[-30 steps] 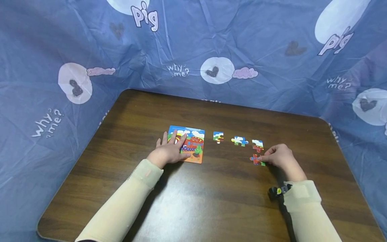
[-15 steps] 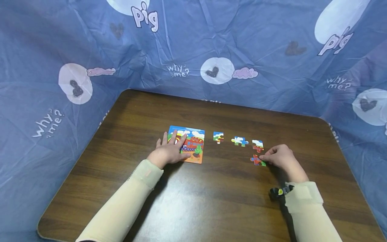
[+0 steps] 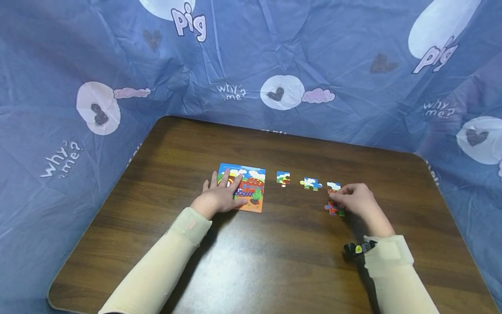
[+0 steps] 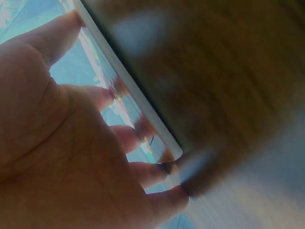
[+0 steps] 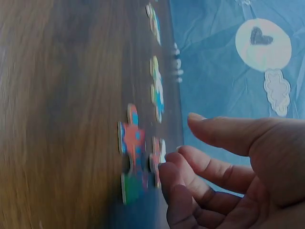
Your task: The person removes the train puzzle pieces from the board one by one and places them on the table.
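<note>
My left hand (image 3: 215,201) rests with spread fingers on a colourful puzzle (image 3: 256,186) picturing a red train. In the left wrist view, those fingertips (image 4: 126,138) touch the puzzle's face near its edge. Over on the right, my right hand (image 3: 358,201) reaches in at two jigsaw pieces. Its fingertips are at the white-and-red piece (image 3: 334,186), partly covering it, just above a red piece with a green corner (image 3: 333,210). The right wrist view shows the thumb apart from the bent fingers, with nothing pinched between them; the red-and-green piece (image 5: 132,138) lies flat on the table.
Left of the right hand lie a cloud-and-grass piece (image 3: 311,183) and a corner piece (image 3: 283,178) in a loose row. The brown wooden table (image 3: 235,261) meets a blue printed cloth (image 3: 243,56) behind it. A dark wrist strap (image 3: 358,249) sits at the right cuff.
The right hand has left the red-and-green piece and moved slightly up and left to the white-and-red piece. The left hand stays in place on the puzzle.
</note>
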`<state>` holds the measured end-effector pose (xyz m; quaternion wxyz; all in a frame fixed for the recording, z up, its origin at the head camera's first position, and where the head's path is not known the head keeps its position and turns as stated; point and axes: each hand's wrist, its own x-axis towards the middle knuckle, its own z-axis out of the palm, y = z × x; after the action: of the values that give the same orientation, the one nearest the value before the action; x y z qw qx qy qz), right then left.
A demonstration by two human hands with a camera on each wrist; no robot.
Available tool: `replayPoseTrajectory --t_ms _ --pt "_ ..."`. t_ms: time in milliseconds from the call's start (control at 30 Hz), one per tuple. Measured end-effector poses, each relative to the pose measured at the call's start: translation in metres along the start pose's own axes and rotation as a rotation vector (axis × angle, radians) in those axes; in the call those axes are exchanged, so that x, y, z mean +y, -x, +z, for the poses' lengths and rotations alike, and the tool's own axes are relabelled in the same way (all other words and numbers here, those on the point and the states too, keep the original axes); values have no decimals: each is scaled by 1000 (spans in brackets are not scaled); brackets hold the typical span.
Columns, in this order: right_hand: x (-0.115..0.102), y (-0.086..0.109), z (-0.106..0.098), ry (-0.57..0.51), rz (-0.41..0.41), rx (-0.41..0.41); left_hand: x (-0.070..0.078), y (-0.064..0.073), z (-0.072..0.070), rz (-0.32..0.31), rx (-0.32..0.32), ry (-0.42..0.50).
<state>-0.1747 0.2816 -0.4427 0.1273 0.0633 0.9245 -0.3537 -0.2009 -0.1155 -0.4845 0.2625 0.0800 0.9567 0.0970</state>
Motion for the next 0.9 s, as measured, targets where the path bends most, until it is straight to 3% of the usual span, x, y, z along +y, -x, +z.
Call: replayPoseTrajectory --t_ms 467,667,900 --pt "-38 -10 35 -83 -249 90 2 5 -1 21 21 9" --pt "-54 -16 51 -136 -292 110 1 4 -1 20 20 3" --pt "-73 -18 70 -175 -325 60 2 6 -2 12 14 -9"
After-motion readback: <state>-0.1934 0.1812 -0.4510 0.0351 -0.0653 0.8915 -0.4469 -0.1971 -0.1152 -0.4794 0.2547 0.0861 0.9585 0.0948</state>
